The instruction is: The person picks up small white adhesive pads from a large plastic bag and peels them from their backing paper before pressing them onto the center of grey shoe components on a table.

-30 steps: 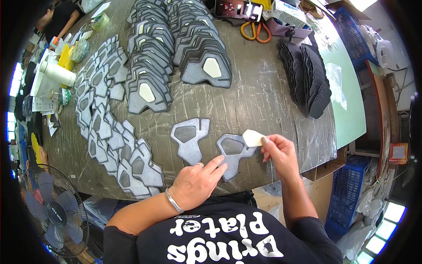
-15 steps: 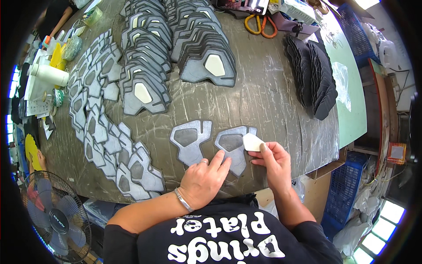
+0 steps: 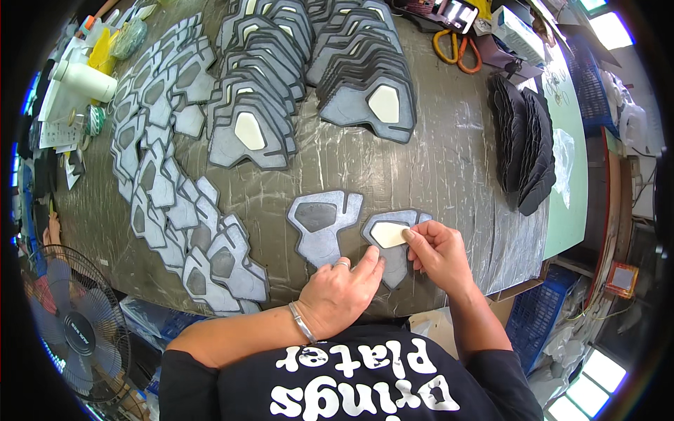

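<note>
My right hand pinches the right end of a cream-white, angular pad between thumb and fingers. The pad lies over the dark recess of a flat grey, dark-edged panel on the table. With fingers stretched out, my left hand rests its fingertips at that panel's lower left edge. A second grey panel, its dark recess bare, lies just left of it, its lower end close to my left hand.
Grey panels with cream pads stand in stacked rows at the back. Loose grey panels overlap along the left. Black pieces, orange-and-yellow-handled scissors and a white bottle lie around the table. A fan stands lower left.
My right hand has brought the cream pad left, from the panel's right edge onto its recess. The left hand keeps its place by the panel. The whole view has shifted slightly.
</note>
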Demonstrator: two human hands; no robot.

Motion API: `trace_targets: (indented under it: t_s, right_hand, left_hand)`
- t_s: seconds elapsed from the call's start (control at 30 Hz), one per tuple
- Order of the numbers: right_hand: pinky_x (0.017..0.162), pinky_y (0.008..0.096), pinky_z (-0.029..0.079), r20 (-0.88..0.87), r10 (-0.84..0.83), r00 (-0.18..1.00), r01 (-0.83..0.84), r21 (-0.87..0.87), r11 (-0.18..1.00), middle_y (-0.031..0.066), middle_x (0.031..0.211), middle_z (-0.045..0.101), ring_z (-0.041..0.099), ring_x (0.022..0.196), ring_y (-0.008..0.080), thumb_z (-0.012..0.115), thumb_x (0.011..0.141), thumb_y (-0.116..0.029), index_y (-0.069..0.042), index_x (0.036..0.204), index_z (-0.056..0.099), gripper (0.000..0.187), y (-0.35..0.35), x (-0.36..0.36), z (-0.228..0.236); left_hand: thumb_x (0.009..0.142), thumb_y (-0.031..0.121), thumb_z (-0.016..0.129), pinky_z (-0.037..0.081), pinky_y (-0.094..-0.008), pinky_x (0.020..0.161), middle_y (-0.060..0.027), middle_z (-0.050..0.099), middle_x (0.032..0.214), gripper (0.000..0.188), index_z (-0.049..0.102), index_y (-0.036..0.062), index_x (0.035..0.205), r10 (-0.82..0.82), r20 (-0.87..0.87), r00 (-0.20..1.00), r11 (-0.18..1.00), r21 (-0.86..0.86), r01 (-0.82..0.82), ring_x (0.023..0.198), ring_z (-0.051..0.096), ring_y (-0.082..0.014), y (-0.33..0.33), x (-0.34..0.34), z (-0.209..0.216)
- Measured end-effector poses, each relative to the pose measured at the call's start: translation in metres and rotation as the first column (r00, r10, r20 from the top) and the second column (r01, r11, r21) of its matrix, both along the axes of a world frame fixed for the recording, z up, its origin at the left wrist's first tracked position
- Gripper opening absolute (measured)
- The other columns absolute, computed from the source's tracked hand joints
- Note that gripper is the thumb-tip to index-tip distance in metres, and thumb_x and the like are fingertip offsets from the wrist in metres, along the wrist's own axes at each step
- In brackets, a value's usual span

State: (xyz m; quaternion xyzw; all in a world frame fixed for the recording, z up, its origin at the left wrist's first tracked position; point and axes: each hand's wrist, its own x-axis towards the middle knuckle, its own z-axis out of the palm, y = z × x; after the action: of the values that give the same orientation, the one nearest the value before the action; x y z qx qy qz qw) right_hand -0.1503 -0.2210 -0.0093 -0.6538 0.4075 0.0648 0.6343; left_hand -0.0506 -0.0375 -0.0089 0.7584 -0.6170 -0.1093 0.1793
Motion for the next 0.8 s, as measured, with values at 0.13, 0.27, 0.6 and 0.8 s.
trace_targets:
  t_s: [0.13, 0.27, 0.6, 0.8]
  right_hand:
    - [0.044, 0.0197, 0.042, 0.008, -0.024, 1.0, 0.024, -0.041, 0.999, 0.0014, 0.061, 0.059, 0.052, 0.05, 0.0042, 0.063, 0.092, -0.014, 0.004, 0.086, 0.064, 0.019, 0.0015, 0.002, -0.0045]
    - [0.045, 0.0195, 0.042, 0.004, -0.026, 1.0, 0.026, -0.043, 0.999, 0.0016, 0.061, 0.06, 0.053, 0.05, 0.0042, 0.064, 0.091, -0.014, 0.004, 0.085, 0.064, 0.018, 0.0015, 0.0018, -0.0035]
    - [0.046, 0.0201, 0.042, -0.039, -0.039, 0.998, 0.039, -0.018, 0.999, 0.0028, 0.064, 0.062, 0.054, 0.052, 0.0049, 0.066, 0.09, -0.016, 0.005, 0.086, 0.064, 0.022, -0.0006, 0.0028, -0.0034]
    - [0.044, 0.0184, 0.043, -0.009, -0.071, 0.997, 0.07, -0.067, 0.995, 0.0021, 0.062, 0.061, 0.054, 0.051, 0.0034, 0.067, 0.089, -0.012, 0.004, 0.083, 0.064, 0.018, 0.0028, 0.0028, -0.0079]
  left_hand:
    - [0.074, 0.01, 0.061, 0.051, -0.0275, 0.052, -0.0124, 0.058, 0.123, 0.036, 0.065, 0.0032, 0.109, -0.002, -0.024, 1.0, 1.0, -0.01, 0.002, 0.06, 0.055, -0.0177, -0.0001, 0.0017, -0.0015]
    - [0.075, 0.011, 0.06, 0.05, -0.0262, 0.051, -0.0137, 0.057, 0.128, 0.032, 0.067, 0.0042, 0.106, -0.016, 0.007, 1.0, 1.0, -0.008, 0.016, 0.059, 0.053, -0.0158, -0.0006, 0.0027, -0.0011]
    - [0.075, 0.011, 0.059, 0.048, -0.0235, 0.05, -0.0176, 0.052, 0.136, 0.03, 0.068, 0.0073, 0.104, -0.023, 0.032, 0.999, 1.0, 0.018, 0.022, 0.056, 0.05, -0.0131, -0.0014, 0.003, -0.0022]
    - [0.077, 0.012, 0.058, 0.047, -0.0243, 0.048, -0.0216, 0.052, 0.134, 0.032, 0.065, 0.0044, 0.107, -0.055, 0.032, 0.998, 0.998, 0.032, 0.054, 0.057, 0.054, -0.0141, -0.0007, 0.006, -0.0002]
